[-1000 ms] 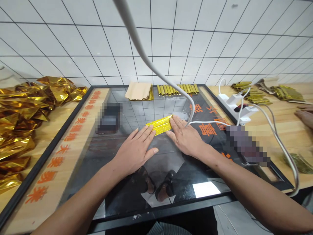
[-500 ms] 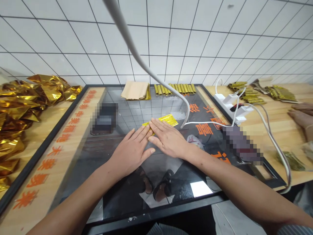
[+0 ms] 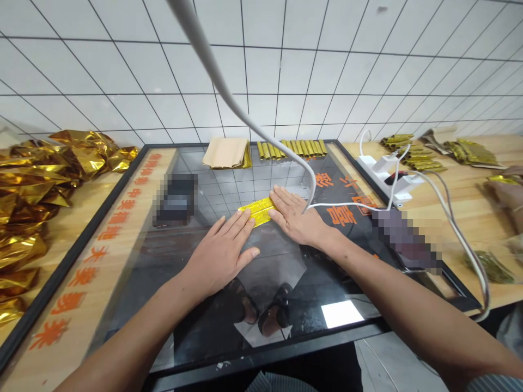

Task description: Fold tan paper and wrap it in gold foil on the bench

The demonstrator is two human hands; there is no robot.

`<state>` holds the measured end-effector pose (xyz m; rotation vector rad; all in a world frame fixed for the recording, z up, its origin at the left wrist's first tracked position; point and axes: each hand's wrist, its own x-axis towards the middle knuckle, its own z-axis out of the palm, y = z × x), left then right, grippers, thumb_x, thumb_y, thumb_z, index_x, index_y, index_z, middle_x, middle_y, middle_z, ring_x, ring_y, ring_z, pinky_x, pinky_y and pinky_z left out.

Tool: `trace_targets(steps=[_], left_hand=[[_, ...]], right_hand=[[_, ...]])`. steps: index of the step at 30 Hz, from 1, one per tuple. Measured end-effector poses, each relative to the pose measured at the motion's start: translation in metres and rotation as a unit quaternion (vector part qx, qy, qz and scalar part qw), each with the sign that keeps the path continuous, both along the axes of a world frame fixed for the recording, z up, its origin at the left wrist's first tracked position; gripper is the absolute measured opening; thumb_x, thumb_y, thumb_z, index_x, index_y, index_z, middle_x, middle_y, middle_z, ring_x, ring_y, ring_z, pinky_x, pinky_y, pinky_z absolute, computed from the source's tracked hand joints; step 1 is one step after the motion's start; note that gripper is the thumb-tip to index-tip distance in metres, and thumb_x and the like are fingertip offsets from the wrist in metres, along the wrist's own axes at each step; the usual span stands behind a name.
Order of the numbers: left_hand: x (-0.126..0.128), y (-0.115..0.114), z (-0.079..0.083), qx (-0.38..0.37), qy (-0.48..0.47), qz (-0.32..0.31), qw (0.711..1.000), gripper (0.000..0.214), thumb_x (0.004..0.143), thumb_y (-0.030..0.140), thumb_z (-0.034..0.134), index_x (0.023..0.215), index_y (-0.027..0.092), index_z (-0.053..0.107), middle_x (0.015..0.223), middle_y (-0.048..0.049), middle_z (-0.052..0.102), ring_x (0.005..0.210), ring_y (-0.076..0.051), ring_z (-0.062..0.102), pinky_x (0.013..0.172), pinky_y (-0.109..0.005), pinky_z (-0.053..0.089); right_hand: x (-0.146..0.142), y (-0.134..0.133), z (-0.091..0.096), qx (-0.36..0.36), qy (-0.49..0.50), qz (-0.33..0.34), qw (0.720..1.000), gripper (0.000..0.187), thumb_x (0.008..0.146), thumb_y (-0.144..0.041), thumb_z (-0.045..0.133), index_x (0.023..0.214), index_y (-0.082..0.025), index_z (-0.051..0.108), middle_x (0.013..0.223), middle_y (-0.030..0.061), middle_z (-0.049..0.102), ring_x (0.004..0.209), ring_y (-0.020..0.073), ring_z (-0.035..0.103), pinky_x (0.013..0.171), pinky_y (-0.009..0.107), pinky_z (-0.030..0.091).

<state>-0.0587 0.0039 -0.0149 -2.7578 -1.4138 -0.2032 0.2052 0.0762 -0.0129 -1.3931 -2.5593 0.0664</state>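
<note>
A flat gold foil packet [image 3: 256, 209] lies on the glass-topped table [image 3: 229, 283] in front of me. My left hand [image 3: 223, 251] rests flat with fingers stretched out, its fingertips on the packet's left end. My right hand [image 3: 296, 216] lies flat too, fingers spread and pressing on the packet's right half, hiding that part.
A heap of crumpled gold foil [image 3: 44, 179] sits at the left. A tan paper stack [image 3: 226, 152] and a row of gold rolls [image 3: 292, 148] line the far edge. A white cable [image 3: 253, 117] hangs across; a power strip [image 3: 386, 169] and more packets [image 3: 469, 152] lie right. Another person's hand [image 3: 509, 193] shows far right.
My right hand slid left over the packet until it met my left hand, then moved back right along it. My left hand stayed in place.
</note>
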Motion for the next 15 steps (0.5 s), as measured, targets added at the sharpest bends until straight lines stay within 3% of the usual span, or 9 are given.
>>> trace_targets(steps=[11, 15], left_hand=[[-0.001, 0.001, -0.001, 0.009, -0.004, -0.003, 1.000, 0.073, 0.116, 0.062, 0.025, 0.170, 0.017, 0.044, 0.178, -0.0118, 0.039, 0.167, -0.031, 0.036, 0.135, -0.056, 0.031], [-0.003, 0.001, -0.005, 0.022, -0.011, -0.012, 1.000, 0.073, 0.116, 0.062, 0.025, 0.171, 0.017, 0.042, 0.177, -0.0134, 0.041, 0.166, -0.032, 0.037, 0.134, -0.057, 0.031]], right_hand=[[0.005, 0.001, 0.006, 0.027, 0.014, -0.064, 0.997, 0.075, 0.117, -0.052, 0.028, 0.169, 0.001, 0.039, 0.178, 0.0263, 0.032, 0.167, 0.0351, 0.030, 0.136, 0.055, 0.026], [-0.011, -0.014, 0.017, 0.052, 0.042, 0.007, 0.998, 0.075, 0.117, -0.056, 0.032, 0.174, -0.008, 0.032, 0.182, 0.0188, 0.023, 0.171, 0.0297, 0.020, 0.138, 0.054, 0.021]])
